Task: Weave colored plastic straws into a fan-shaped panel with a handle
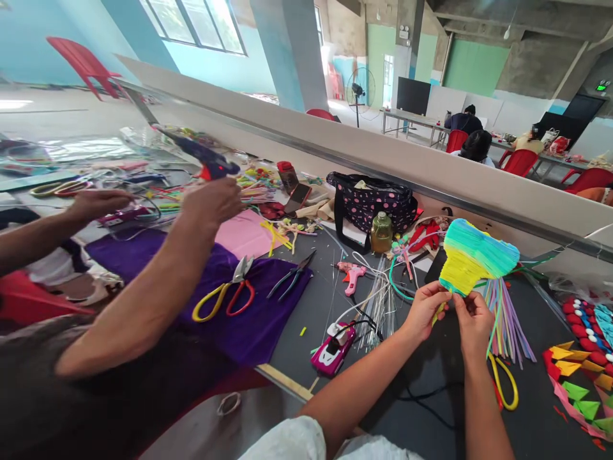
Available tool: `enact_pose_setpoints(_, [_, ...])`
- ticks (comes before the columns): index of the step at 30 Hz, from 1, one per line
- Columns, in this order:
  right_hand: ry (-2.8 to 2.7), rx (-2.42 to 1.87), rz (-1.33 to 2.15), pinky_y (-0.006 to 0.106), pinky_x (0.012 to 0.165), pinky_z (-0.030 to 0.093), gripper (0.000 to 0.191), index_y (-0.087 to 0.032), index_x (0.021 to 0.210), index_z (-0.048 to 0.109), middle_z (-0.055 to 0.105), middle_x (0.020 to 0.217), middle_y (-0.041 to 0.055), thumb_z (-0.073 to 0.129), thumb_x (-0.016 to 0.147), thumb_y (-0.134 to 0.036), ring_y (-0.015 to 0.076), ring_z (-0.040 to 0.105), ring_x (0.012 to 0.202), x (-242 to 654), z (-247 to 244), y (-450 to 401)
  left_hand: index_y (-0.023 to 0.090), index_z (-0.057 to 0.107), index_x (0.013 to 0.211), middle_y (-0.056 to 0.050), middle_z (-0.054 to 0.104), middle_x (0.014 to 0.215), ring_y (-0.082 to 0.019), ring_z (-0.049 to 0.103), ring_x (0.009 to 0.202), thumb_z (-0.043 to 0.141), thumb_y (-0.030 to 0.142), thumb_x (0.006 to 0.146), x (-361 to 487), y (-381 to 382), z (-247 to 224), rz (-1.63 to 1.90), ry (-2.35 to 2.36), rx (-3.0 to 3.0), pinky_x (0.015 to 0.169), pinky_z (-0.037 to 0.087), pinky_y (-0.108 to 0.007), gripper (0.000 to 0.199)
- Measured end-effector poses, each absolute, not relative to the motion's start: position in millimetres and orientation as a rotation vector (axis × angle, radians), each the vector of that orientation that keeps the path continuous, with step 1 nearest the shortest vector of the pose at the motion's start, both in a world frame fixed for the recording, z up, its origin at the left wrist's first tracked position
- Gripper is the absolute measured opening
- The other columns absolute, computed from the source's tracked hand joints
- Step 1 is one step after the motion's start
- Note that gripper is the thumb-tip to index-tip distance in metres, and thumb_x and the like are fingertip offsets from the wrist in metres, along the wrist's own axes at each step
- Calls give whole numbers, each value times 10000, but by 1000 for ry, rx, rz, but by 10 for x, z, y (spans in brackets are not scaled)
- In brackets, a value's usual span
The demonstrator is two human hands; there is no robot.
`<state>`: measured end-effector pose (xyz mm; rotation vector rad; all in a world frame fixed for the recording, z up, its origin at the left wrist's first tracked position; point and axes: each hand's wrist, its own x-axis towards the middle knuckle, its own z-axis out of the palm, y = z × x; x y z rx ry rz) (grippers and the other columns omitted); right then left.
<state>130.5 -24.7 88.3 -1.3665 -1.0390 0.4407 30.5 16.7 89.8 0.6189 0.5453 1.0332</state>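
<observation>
A fan-shaped craft piece (479, 252), yellow at its narrow part and blue-green along the top, stands upright at the right. My left hand (430, 310) pinches its narrow lower end, with a small yellow bit below the fingers. Right beside it, my right hand (474, 316) is closed on the same lower end. Behind and below the piece lies a bundle of pastel pipe cleaners (510, 319). Yellow-handled scissors (505, 383) rest by my right wrist, partly hidden. A pink glue gun (353, 276) lies left of my hands, near thin wires (383, 306).
At the left, a person's hand (213, 201) holds a dark glue gun (201, 153). Scissors (230, 294) and pliers (292, 278) lie on purple cloth (268, 319). A magenta power strip (334, 348), bottle (382, 233) and dotted bag (373, 198) are nearby. Folded-paper pieces (582, 377) lie far right.
</observation>
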Motion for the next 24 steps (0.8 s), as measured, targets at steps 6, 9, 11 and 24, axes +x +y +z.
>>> enact_pose_setpoints(6, [-1030, -1343, 444, 256, 540, 447, 310, -168, 849, 620, 640, 702, 9, 684, 763, -459, 154, 570, 599, 1323, 880, -312, 119, 695, 784, 2, 620, 674, -53, 512, 462, 792, 221, 564, 308, 115, 899, 1061, 565, 634, 360, 285, -166, 260])
enact_pose_setpoints(9, [-1034, -1309, 521, 276, 601, 482, 325, -164, 903, 634, 658, 757, 25, 688, 760, -450, 167, 596, 654, 1364, 873, -325, 115, 706, 811, -15, 640, 712, -59, 524, 485, 797, 219, 567, 307, 87, 909, 1069, 536, 631, 367, 299, -168, 280])
enact_pose_setpoints(11, [-1040, -1272, 601, 287, 630, 494, 318, -164, 894, 642, 662, 762, 27, 696, 754, -444, 171, 604, 672, 1391, 875, -330, 114, 707, 815, -19, 642, 718, -62, 527, 494, 799, 222, 567, 309, 67, 915, 1065, 520, 628, 376, 308, -170, 285])
enact_pose_setpoints(24, [-963, -1187, 656, 298, 642, 507, 293, -163, 861, 643, 686, 755, 25, 736, 712, -398, 174, 627, 679, 1365, 934, -444, 128, 712, 810, -1, 605, 700, -88, 550, 560, 733, 156, 567, 301, -102, 967, 1068, 462, 661, 441, 350, -192, 246])
